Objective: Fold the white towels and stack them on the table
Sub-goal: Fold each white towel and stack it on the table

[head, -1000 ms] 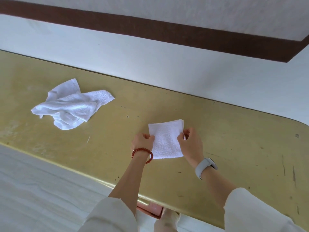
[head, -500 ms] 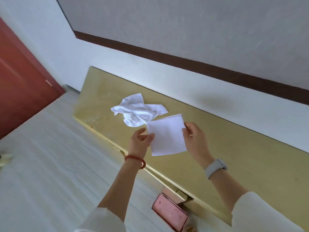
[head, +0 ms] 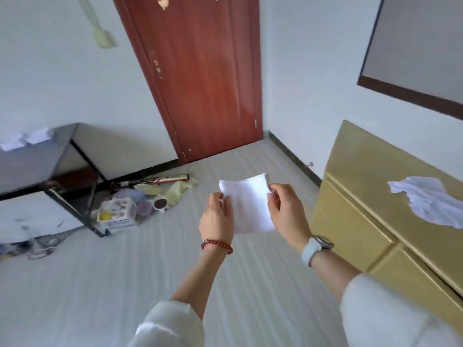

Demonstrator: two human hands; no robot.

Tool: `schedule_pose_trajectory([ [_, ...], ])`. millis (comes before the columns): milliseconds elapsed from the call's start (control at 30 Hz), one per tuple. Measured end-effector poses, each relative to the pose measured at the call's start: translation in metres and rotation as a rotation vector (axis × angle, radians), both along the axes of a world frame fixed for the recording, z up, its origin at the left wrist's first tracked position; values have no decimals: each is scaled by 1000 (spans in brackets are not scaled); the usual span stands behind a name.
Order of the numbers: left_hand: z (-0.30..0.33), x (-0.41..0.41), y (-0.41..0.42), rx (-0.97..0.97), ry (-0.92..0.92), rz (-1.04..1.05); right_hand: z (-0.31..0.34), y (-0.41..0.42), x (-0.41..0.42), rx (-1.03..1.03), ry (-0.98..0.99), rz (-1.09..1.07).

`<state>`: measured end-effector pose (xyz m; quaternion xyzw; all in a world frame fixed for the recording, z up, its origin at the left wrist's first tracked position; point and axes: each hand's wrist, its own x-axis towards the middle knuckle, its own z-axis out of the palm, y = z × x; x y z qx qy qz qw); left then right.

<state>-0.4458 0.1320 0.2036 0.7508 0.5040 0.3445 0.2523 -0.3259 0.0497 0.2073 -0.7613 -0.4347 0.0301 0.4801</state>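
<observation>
The person held a folded, square white cloth towel [head: 250, 206] in the air over the pale striped floor [head: 125, 284], its long axis running away from the body and its layered edge farthest away. The left hand [head: 216, 219] pinched its left edge and the right hand [head: 288, 211] its right edge, each grip closed on the cloth. A crumpled white towel [head: 431, 199] lay on the yellow-gold surface [head: 375, 171] to the right.

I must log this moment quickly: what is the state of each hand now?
Left hand: holding the left edge of the folded white towel.
Right hand: holding the right edge of the same towel.
</observation>
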Motion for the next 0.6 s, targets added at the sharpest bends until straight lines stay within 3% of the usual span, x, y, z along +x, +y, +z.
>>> schedule_pose_trajectory([
  [333,14,-242,189,7,49,470,15,248,-209,-34,-134,403],
  [600,32,-404,398,33,-120,656,25,501,-362,34,1,693],
])
